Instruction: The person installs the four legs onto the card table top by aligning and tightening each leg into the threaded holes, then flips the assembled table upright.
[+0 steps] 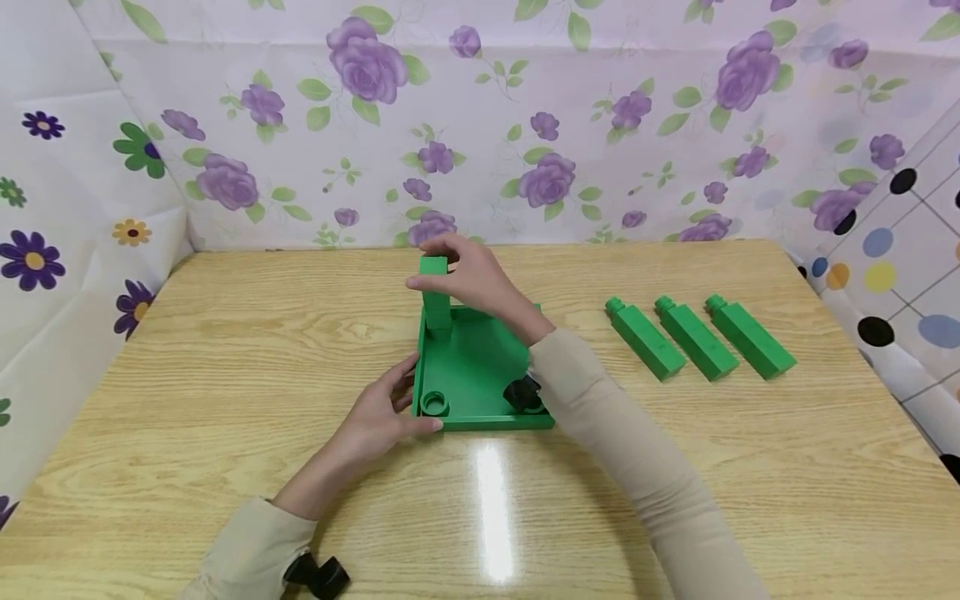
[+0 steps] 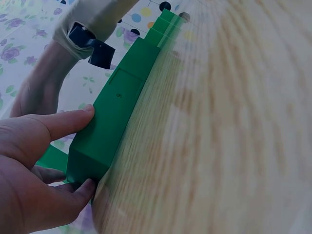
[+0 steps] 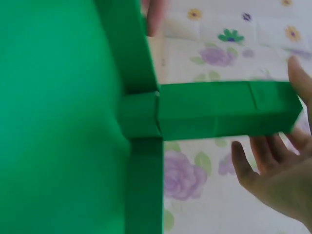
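Note:
A shallow, square green tray (image 1: 480, 358) with low walls lies on the table. My left hand (image 1: 375, 421) grips its near left corner, thumb on the front wall (image 2: 114, 105) and fingers at the left side. In the tray's far left corner stands a square green post (image 1: 437, 312), upright. My right hand (image 1: 476, 271) holds that post near its top between thumb and fingers. The right wrist view shows the post (image 3: 209, 109) lined up with the corner block (image 3: 140, 116), a thin seam between them. A round socket (image 1: 434, 403) sits in the near left corner.
Three more green posts (image 1: 645, 337) with threaded ends lie side by side to the tray's right. Black wrist mounts (image 1: 521, 393) are on both sleeves, the right one hanging over the tray's near right corner. A flowered cloth (image 1: 480, 125) rises behind the wooden table (image 1: 262, 333).

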`<state>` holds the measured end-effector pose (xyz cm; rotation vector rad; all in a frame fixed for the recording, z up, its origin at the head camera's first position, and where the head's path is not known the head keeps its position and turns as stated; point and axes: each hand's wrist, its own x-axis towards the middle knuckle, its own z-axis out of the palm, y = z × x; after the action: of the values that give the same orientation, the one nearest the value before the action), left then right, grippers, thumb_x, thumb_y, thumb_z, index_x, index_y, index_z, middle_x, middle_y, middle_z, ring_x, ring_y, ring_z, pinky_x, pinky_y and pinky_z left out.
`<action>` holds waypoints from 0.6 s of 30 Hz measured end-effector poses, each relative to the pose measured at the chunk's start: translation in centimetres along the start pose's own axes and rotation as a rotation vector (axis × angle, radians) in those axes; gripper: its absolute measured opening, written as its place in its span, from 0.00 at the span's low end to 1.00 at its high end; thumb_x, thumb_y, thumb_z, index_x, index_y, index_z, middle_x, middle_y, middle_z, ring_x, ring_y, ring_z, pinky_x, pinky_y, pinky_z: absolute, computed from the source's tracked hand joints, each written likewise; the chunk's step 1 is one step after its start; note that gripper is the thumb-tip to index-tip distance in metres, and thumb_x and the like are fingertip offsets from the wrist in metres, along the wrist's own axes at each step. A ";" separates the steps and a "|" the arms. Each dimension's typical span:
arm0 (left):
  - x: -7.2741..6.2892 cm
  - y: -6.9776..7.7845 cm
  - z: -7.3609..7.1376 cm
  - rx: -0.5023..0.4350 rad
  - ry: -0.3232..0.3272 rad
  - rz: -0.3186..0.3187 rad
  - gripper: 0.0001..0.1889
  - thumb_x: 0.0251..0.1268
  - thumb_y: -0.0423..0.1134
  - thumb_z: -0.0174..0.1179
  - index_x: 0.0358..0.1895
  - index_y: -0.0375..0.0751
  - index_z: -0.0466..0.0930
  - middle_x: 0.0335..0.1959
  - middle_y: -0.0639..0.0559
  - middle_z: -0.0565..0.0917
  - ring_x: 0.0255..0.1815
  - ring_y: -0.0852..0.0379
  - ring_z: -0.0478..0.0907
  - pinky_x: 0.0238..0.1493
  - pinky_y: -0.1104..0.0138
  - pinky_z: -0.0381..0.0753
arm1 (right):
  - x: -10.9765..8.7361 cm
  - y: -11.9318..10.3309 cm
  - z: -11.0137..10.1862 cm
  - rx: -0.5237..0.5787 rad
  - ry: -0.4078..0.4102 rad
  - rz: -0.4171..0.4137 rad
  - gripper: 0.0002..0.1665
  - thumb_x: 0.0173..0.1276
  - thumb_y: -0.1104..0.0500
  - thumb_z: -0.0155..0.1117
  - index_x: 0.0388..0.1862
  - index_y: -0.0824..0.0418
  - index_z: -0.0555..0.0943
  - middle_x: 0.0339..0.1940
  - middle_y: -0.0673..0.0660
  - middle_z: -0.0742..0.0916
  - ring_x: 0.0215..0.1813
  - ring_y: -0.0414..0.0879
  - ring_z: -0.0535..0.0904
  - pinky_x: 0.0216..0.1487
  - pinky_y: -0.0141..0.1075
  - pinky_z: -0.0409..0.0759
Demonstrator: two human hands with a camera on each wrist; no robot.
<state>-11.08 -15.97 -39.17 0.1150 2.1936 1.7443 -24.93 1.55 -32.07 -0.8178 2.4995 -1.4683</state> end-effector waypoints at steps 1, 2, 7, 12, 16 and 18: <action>0.0 0.0 0.0 0.000 -0.002 0.000 0.52 0.54 0.30 0.72 0.77 0.38 0.45 0.72 0.37 0.60 0.71 0.40 0.59 0.66 0.53 0.67 | 0.0 0.1 -0.3 0.023 -0.034 -0.007 0.32 0.63 0.49 0.70 0.64 0.57 0.75 0.60 0.54 0.78 0.59 0.43 0.72 0.55 0.34 0.73; 0.1 0.0 0.0 -0.003 -0.003 -0.002 0.52 0.53 0.29 0.72 0.77 0.38 0.45 0.72 0.38 0.60 0.71 0.40 0.59 0.65 0.53 0.67 | 0.1 0.3 -0.7 0.052 -0.073 -0.014 0.32 0.64 0.50 0.70 0.65 0.57 0.74 0.61 0.54 0.78 0.60 0.44 0.72 0.56 0.35 0.72; 0.1 0.0 0.1 -0.010 -0.007 -0.003 0.52 0.53 0.29 0.72 0.77 0.38 0.45 0.72 0.38 0.60 0.71 0.40 0.59 0.64 0.53 0.69 | 0.4 1.3 -1.9 0.237 -0.278 -0.039 0.33 0.65 0.61 0.68 0.69 0.59 0.71 0.62 0.54 0.78 0.58 0.44 0.75 0.56 0.37 0.74; 0.0 0.0 0.0 -0.015 -0.008 -0.001 0.52 0.53 0.29 0.72 0.77 0.38 0.45 0.72 0.38 0.59 0.71 0.39 0.59 0.64 0.53 0.69 | 0.5 2.1 -2.0 0.431 -0.392 -0.015 0.36 0.69 0.68 0.62 0.74 0.59 0.64 0.66 0.58 0.76 0.65 0.45 0.71 0.62 0.38 0.72; 0.0 0.0 0.0 -0.011 -0.004 0.004 0.52 0.53 0.29 0.72 0.77 0.38 0.45 0.72 0.37 0.59 0.71 0.39 0.59 0.64 0.53 0.69 | 0.5 2.3 -1.8 0.494 -0.407 -0.038 0.35 0.70 0.70 0.58 0.75 0.61 0.62 0.67 0.62 0.74 0.66 0.48 0.71 0.64 0.39 0.71; 0.0 0.0 0.0 -0.007 -0.002 0.009 0.52 0.53 0.29 0.72 0.77 0.38 0.45 0.72 0.37 0.59 0.71 0.39 0.59 0.64 0.53 0.68 | 0.5 2.4 -1.8 0.503 -0.399 -0.041 0.35 0.70 0.70 0.58 0.75 0.61 0.62 0.67 0.62 0.74 0.66 0.48 0.71 0.64 0.39 0.71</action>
<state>-11.11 -15.98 -39.18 0.1245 2.1883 1.7558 -26.93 3.57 -33.09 -0.9460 1.7347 -1.6464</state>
